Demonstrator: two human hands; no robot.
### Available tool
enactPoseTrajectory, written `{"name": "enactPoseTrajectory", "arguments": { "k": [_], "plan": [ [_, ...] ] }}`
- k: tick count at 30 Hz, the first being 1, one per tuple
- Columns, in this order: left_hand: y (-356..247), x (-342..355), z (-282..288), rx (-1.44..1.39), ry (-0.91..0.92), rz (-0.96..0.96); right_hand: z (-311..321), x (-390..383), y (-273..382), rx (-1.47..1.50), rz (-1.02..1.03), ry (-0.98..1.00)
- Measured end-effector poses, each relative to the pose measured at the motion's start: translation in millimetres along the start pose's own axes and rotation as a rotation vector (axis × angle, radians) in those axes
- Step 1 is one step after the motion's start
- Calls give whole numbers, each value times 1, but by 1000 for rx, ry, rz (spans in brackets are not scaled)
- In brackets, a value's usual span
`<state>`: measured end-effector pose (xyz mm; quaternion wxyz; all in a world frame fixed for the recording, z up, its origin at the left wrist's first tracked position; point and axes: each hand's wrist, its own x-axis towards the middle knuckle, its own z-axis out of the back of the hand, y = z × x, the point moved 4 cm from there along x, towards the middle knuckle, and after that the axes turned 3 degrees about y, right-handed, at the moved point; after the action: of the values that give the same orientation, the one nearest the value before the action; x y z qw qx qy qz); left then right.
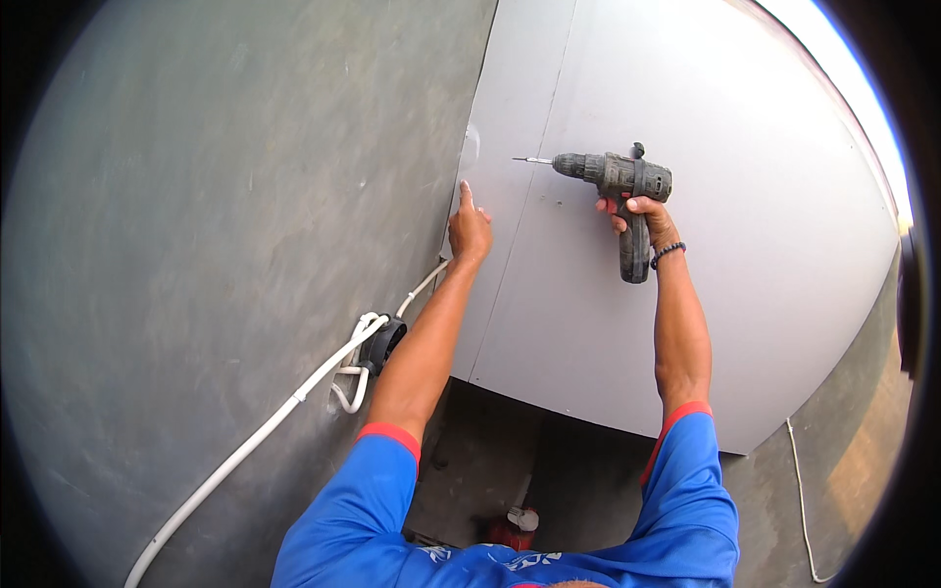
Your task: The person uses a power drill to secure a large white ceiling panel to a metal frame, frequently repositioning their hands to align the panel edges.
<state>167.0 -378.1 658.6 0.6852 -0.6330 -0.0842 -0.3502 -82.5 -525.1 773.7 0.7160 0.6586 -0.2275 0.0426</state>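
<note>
A dark, dusty cordless drill (635, 186) is in my right hand (647, 218), its fingers wrapped round the grip near the red trigger. Its thin bit points left across a pale grey panel (774, 245), and I cannot tell whether the tip touches the surface. My left hand (470, 230) is at the panel's left edge, index finger stretched upward and the others partly hidden; nothing shows in it. Just above that fingertip a small whitish patch (471, 145) marks the panel. A beaded bracelet (670, 252) circles my right wrist.
A grey plastered wall (216, 196) adjoins the panel on the left. White conduit (255, 439) runs up it to a round black box (383, 343) beside my left forearm. A red object with a whitish top (522, 519) stands below. A thin cable (799, 490) hangs at lower right.
</note>
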Motion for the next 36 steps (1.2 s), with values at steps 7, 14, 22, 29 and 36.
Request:
{"name": "enactPoseTrajectory", "arguments": {
  "k": [7,14,22,29,36],
  "plan": [
    [9,6,-7,182,118,-10,2,-1,4,-104,8,-50],
    [-1,8,0,186,103,13,-39,-20,1,-380,191,-136],
    [-6,4,-2,192,81,-44,-122,-47,-35,-1006,441,-216],
    [-10,3,0,157,137,-12,-144,-43,-47,-1016,420,-240],
    [0,8,-9,117,40,-59,-148,-39,-42,-1032,429,-227]
  ]
}}
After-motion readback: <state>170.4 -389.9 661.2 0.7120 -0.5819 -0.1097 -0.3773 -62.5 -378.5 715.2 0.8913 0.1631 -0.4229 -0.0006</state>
